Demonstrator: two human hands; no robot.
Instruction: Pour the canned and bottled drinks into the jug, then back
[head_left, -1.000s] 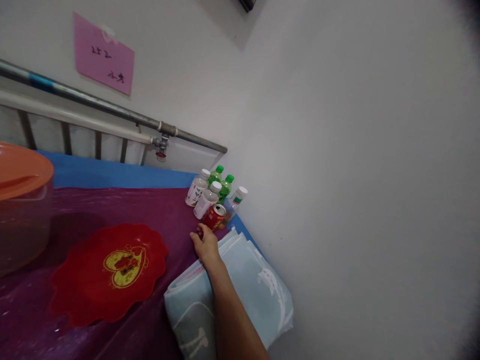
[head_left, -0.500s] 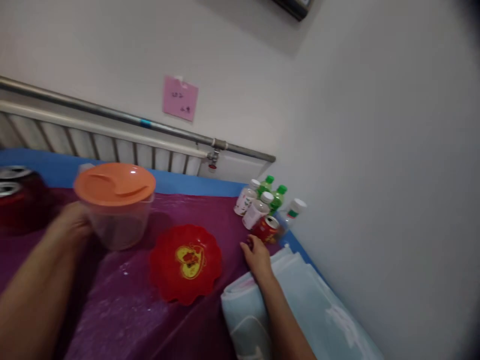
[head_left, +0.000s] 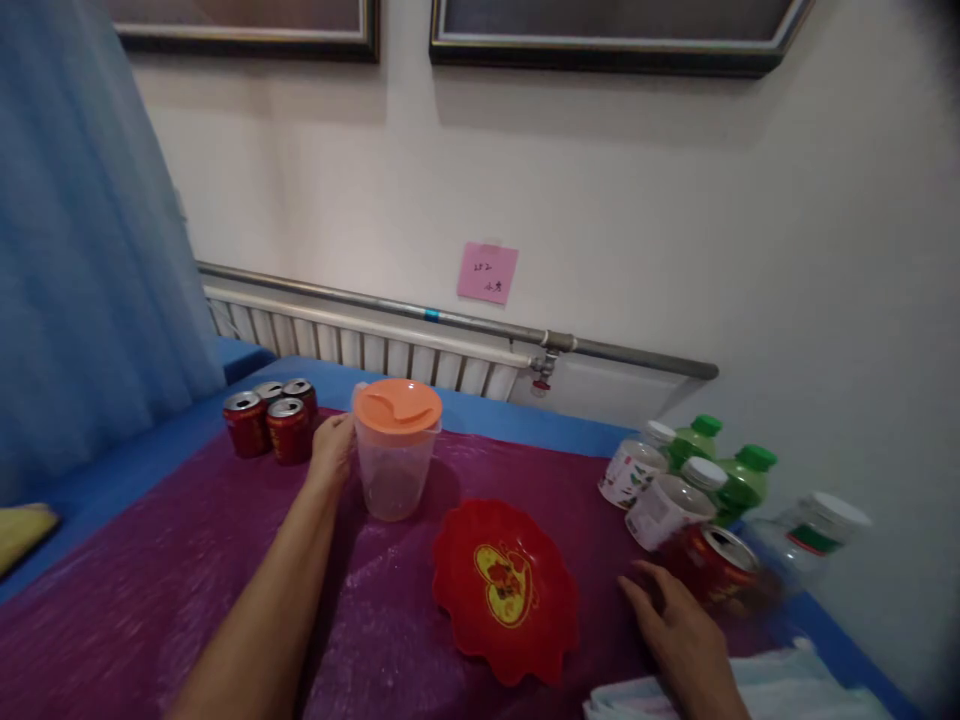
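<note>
My left hand (head_left: 334,448) is closed at the left side of a clear plastic pitcher (head_left: 394,475) with an orange lid (head_left: 397,408), where its handle is; the fingertips are partly hidden. The pitcher stands upright on the purple plastic sheet. To its right lies a red scalloped plate (head_left: 540,590) with a yellow heart-like print. My right hand (head_left: 679,630) is open and low, thumb and fingers apart, with nothing in it. It is just in front of a red can (head_left: 712,565), beside several bottles.
Several red cans (head_left: 289,430) stand together left of my left hand. Bottles with white caps (head_left: 667,505) and green caps (head_left: 750,480) crowd the right corner. A folded pale cloth (head_left: 795,685) lies front right. A radiator (head_left: 375,345) and wall bound the back.
The view has swung left and shifted, bringing the curtain and all the cans at left into sight. My left hand stays by the pitcher, and my right hand stays open near the red can.
</note>
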